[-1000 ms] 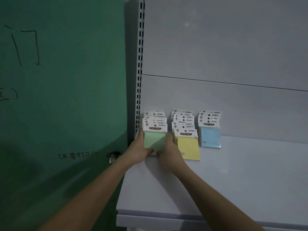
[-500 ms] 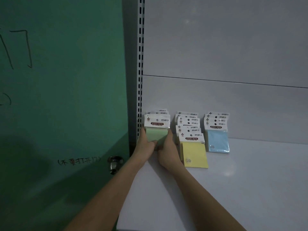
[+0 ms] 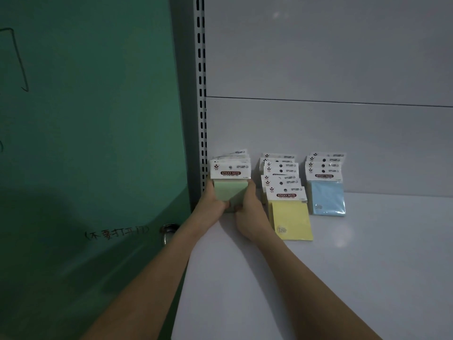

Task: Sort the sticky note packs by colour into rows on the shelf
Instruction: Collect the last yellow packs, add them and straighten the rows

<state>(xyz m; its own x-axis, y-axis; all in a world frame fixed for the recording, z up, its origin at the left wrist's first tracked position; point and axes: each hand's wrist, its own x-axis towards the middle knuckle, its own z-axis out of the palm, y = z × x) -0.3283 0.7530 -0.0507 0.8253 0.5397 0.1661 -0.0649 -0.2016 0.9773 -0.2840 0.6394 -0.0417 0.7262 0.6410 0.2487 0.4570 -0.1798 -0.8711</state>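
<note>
Two bare hands square up the green sticky note packs (image 3: 230, 190) at the far left of a white shelf (image 3: 343, 266), hard by the slotted upright (image 3: 201, 94) and a green door (image 3: 93, 119). The left hand (image 3: 211, 204) and right hand (image 3: 247, 212) press in from either side, each grip closed around the row's flanks, thumbs meeting at the front pack's lower edge. Beside them lie the yellow packs (image 3: 289, 217) in an overlapping row, and further right the blue packs (image 3: 327, 197), each colour apart from the next.

The step in hand appears to be tidying the green row into line. Done well, it likely calls for even pressure from both sides, the header cards kept facing forward, and the row eased back toward the rear panel without fanning; the rearmost green cards already lean askew. The yellow row, just beside the right wrist, could be nudged if that hand swings outward on release.
</note>
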